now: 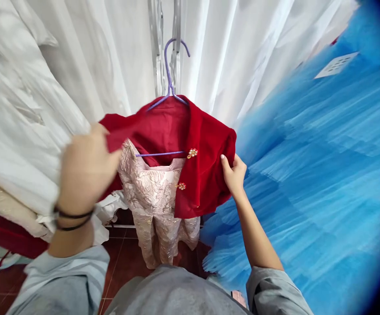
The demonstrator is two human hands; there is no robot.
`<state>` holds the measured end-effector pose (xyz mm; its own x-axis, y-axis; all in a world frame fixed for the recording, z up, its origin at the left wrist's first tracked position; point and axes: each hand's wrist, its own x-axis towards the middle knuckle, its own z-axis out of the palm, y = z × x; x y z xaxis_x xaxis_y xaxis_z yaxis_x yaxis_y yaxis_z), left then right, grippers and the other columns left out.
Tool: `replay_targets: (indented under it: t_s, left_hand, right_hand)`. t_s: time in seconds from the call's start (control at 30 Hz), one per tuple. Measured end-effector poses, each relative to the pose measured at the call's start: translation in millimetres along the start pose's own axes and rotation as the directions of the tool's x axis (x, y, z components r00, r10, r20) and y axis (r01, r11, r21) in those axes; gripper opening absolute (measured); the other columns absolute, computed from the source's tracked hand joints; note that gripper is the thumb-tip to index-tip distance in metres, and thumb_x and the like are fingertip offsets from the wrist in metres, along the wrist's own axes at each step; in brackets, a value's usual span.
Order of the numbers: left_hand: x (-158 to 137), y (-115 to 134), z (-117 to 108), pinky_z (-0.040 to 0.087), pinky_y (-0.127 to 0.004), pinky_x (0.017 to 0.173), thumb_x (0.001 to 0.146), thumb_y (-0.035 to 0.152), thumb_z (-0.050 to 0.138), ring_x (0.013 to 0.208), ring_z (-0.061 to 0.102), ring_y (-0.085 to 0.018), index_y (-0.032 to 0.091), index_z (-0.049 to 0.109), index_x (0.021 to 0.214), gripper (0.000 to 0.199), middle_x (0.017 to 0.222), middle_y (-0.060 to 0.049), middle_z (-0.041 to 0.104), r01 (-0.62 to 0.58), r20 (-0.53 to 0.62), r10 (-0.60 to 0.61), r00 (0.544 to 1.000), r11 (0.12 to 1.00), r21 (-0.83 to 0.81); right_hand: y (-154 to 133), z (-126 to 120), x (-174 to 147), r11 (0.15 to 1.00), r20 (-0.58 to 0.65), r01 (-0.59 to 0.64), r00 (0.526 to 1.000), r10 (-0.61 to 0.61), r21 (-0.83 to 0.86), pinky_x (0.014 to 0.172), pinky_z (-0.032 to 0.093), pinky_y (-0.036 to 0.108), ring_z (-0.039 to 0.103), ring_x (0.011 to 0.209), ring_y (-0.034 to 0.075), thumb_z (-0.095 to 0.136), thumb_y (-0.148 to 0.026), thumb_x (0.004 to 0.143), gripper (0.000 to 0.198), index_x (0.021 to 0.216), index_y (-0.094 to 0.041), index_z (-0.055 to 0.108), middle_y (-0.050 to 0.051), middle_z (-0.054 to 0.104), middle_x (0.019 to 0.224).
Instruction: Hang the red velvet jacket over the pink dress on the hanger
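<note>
White hanging fabric [88, 57] fills the background above a red-brown tiled floor [124, 258]. A purple hanger [169, 74] carries a red velvet jacket [196, 144] over a pink brocade dress [157, 197]. Left of the hanger, the left hand [86, 168] grips the jacket's edge, fingers closed. Right of it, the right hand [233, 173] pinches the jacket's other side. Blue tulle [308, 175] lies further right.

A single view, worn on the person's head, looks forward and steeply down along both forearms. It sits close: the hands fill the middle ground, the red jacket [190, 148] on its purple hanger [169, 74] hangs just ahead at centre. The person's grey sleeves and chest cross the bottom edge, with the tiled floor [124, 258] below. The right edge darkens into a vignette.
</note>
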<state>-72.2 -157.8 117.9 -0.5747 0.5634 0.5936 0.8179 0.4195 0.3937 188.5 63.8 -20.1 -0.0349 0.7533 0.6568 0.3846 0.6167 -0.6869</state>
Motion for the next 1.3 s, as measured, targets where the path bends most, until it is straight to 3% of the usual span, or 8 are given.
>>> replay_targets:
  t_s: [0.13,0.33,0.53,0.73,0.9,1.07,1.17,1.3]
  left_hand:
    - [-14.6,25.3,54.2,0.051,-0.041,0.068,0.083,0.019,0.06,0.072,0.065,-0.032,0.016,0.059,0.09,0.008,0.066,-0.005,0.053,-0.072,0.145,0.059,0.988,0.994,0.081]
    - [-20.1,2.7,71.1,0.054,-0.035,0.082,0.079,0.022,0.067,0.091,0.066,-0.023,0.02,0.054,0.106,0.03,0.097,-0.005,0.065,-0.203,-0.211,0.13,0.969,0.906,-0.371]
    - [-60.3,-51.3,92.1,0.051,-0.045,0.094,0.081,0.019,0.062,0.102,0.062,-0.029,0.018,0.06,0.112,0.031,0.109,-0.013,0.058,-0.029,-0.184,-0.008,0.983,0.98,-0.197]
    - [-55.5,-108.9,108.8,0.052,-0.038,0.093,0.08,0.016,0.046,0.1,0.064,-0.023,0.018,0.06,0.098,0.023,0.1,-0.009,0.067,-0.003,-0.205,-0.091,0.975,0.909,-0.418]
    - [-60.6,-137.3,55.8,0.052,-0.034,0.082,0.079,0.017,0.048,0.088,0.065,-0.022,0.018,0.063,0.099,0.025,0.092,-0.005,0.069,0.023,-0.48,-0.226,0.848,0.92,-0.392]
    - [-117.2,-70.6,21.8,0.044,-0.033,0.05,0.082,0.019,0.056,0.055,0.056,-0.02,0.03,0.063,0.095,0.018,0.067,0.002,0.062,-0.131,-0.525,0.046,0.85,0.983,-0.127]
    - [-130.0,-8.3,51.8,0.051,-0.033,0.049,0.09,0.018,0.048,0.058,0.063,-0.02,0.029,0.058,0.104,0.02,0.071,-0.002,0.065,-0.429,-0.263,0.36,0.895,0.856,-0.289]
    - [-106.4,32.4,114.3,0.057,-0.03,0.062,0.091,0.017,0.054,0.078,0.071,-0.022,0.019,0.062,0.105,0.016,0.098,-0.013,0.069,-0.363,-0.048,0.363,0.931,0.901,-0.238]
  right_hand:
    - [-0.3,2.7,0.0,0.999,-0.02,-0.005,1.0,0.006,0.045,0.066,0.043,0.032,0.05,0.064,0.018,0.049,-0.051,0.086,0.034,0.072,-0.02,0.053,0.003,0.057,0.068]
    - [-13.8,-9.3,16.0,0.957,0.022,-0.089,0.995,0.099,-0.276,0.068,0.044,0.04,0.053,0.064,0.024,0.044,-0.056,0.085,0.042,0.064,-0.021,0.051,0.008,0.053,0.062]
    - [-68.9,12.8,8.1,0.909,-0.257,0.09,0.944,-0.209,-0.406,0.106,0.039,0.061,0.049,0.129,0.041,0.047,-0.044,0.088,0.066,0.145,-0.011,0.044,0.025,0.052,0.139]
    - [-155.5,78.4,22.5,0.718,0.231,0.623,0.782,-0.578,-0.312,0.117,0.019,0.069,0.026,0.148,0.038,0.044,-0.033,0.093,0.055,0.148,-0.035,0.044,0.007,0.04,0.156]
    - [-176.7,102.0,55.0,0.624,0.381,0.734,0.676,-0.631,-0.268,0.114,0.008,0.075,0.025,0.146,0.04,0.046,-0.028,0.095,0.054,0.147,-0.041,0.045,0.002,0.045,0.152]
    - [-178.5,101.1,54.1,0.641,0.37,0.715,0.696,-0.615,-0.28,0.115,0.012,0.072,0.029,0.144,0.039,0.037,-0.029,0.1,0.05,0.148,-0.038,0.044,0.002,0.048,0.15]
    - [-181.0,95.6,52.7,0.642,0.382,0.714,0.696,-0.608,-0.279,0.117,0.014,0.07,0.028,0.145,0.038,0.027,-0.029,0.102,0.051,0.151,-0.034,0.042,0.001,0.047,0.152]
    - [-174.5,83.4,57.6,0.672,0.408,0.729,0.656,-0.635,-0.127,0.121,0.02,0.062,0.023,0.15,0.032,0.023,-0.027,0.102,0.052,0.15,-0.03,0.044,-0.001,0.044,0.155]
